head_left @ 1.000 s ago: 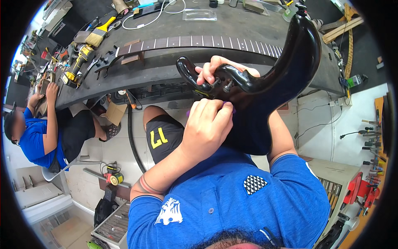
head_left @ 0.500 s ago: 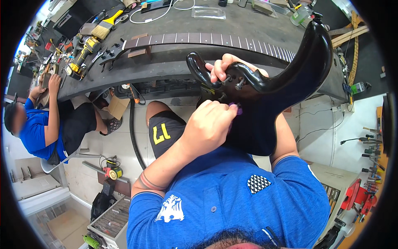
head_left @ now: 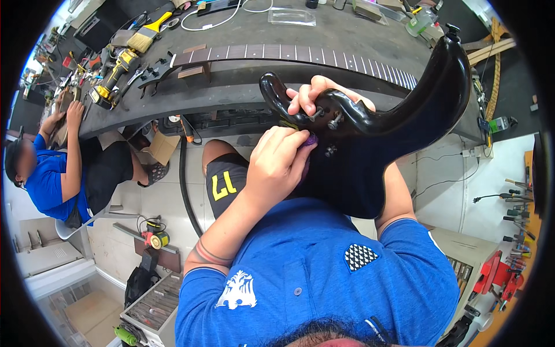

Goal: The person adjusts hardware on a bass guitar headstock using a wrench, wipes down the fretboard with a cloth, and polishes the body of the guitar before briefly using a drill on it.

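A glossy black electric guitar body [head_left: 358, 168] is held up in front of me, its back facing me. My right hand [head_left: 312, 95] reaches from behind it, fingers curled over the edge between the two horns. Several screws stick out near there, among them one screw [head_left: 334, 121] by the curve and another screw [head_left: 330, 151] lower down. My left hand [head_left: 277, 162] is closed on a small purple piece [head_left: 312, 140] that looks like cloth, pressed against the body beside the screws. Most of the purple piece is hidden by my fingers.
On the dark workbench [head_left: 231, 26] a guitar neck [head_left: 283, 53] lies on a wooden support. Left of it are a yellow cordless drill [head_left: 118, 75] and a paintbrush [head_left: 149, 34]. A co-worker [head_left: 55, 173] sits at the far left. Tools hang on the right wall board [head_left: 529, 220].
My left hand has slid left with the purple piece, uncovering a lower screw. The guitar body has shifted slightly to the right at its far end. My right hand keeps its grip.
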`<state>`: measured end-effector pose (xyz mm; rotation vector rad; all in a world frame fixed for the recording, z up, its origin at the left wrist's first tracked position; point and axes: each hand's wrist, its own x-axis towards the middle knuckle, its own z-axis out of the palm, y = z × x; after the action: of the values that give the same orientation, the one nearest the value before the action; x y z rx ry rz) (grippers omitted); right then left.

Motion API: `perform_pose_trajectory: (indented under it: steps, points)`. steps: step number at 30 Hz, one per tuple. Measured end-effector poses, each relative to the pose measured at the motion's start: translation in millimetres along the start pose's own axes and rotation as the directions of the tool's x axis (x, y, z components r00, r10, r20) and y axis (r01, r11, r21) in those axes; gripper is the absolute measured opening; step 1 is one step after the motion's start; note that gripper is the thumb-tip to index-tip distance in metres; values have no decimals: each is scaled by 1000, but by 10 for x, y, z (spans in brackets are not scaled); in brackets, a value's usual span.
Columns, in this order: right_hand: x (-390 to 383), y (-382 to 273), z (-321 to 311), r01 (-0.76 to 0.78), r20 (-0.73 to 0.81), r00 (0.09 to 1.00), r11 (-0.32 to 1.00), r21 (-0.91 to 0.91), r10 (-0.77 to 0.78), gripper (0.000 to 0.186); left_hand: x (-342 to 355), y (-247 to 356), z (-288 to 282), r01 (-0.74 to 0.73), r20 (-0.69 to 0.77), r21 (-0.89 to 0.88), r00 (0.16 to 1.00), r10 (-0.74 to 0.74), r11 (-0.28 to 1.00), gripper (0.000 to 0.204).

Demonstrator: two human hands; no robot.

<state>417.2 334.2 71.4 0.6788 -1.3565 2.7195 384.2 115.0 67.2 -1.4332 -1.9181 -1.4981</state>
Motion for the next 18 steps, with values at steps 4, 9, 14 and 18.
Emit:
perform_pose_trajectory:
  steps: [4, 9, 14, 18]
  points:
    - [1, -22, 31, -9, -6, 1000, 1000, -13, 9, 50, 30, 6, -24, 99, 61, -48, 994, -96, 994, 11]
    - [-4, -26, 49, -5, -4, 1000, 1000, -11, 5, 49, 40, 10, -45, 312, 107, -176, 949, -297, 934, 7]
    - [14, -39, 62, 7, 24, 1000, 1000, -2, -7, 46, -5, -64, -103, 353, 125, -187, 934, -335, 917, 11]
    - [-33, -18, -42, -50, 64, 997, 999, -12, 50, 48, -138, -181, -221, 526, 89, -596, 795, -601, 607, 16]
